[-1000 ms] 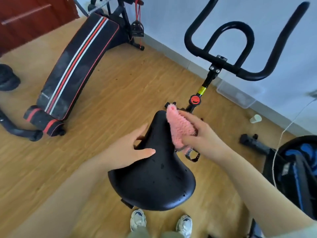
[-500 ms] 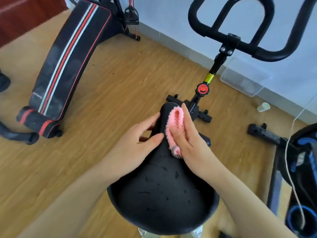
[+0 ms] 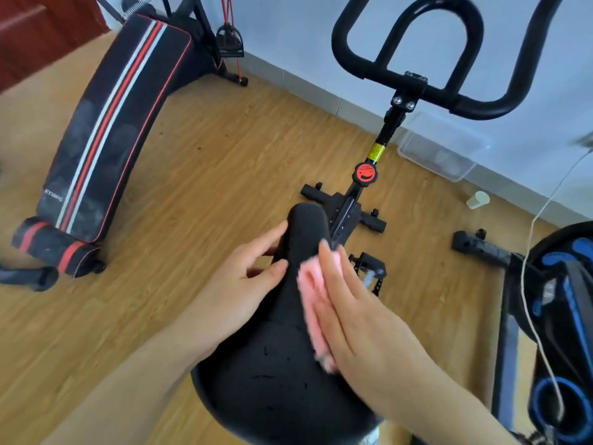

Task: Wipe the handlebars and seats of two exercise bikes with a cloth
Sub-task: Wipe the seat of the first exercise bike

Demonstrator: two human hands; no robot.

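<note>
The seat [image 3: 276, 374] is a black, smooth padded saddle, wide and rounded at the near end and tapering to a narrow nose at the far end, with small scuffs and specks on its top. A pink, fuzzy cloth [image 3: 311, 293] lies on the seat's right-hand slope, about midway along. The right hand [image 3: 362, 319] lies flat on it, fingers [image 3: 333, 277] straight and together, pressing the cloth to the seat; cloth and hand are blurred. The left hand [image 3: 244, 284] holds the nose from the left, thumb on top and fingers [image 3: 266, 239] curled against the side.

Beyond the nose a thin black post with a red knob [image 3: 365, 172] rises to the handlebars [image 3: 407, 69], looped black tubes with a matte finish. A metal pedal [image 3: 369, 271] shows just right of the seat.

Open floor [image 3: 224, 155] of light wood-look planks lies left of the seat. Further left stands a curved, padded sit-up board [image 3: 106, 130], black with red and white stripes. At the right edge is a second bike [image 3: 564, 316], black and blue, with a white cord [image 3: 526, 284] across it. By the pale wall sit a clear plastic box [image 3: 439, 152] and a small cup [image 3: 478, 199].
</note>
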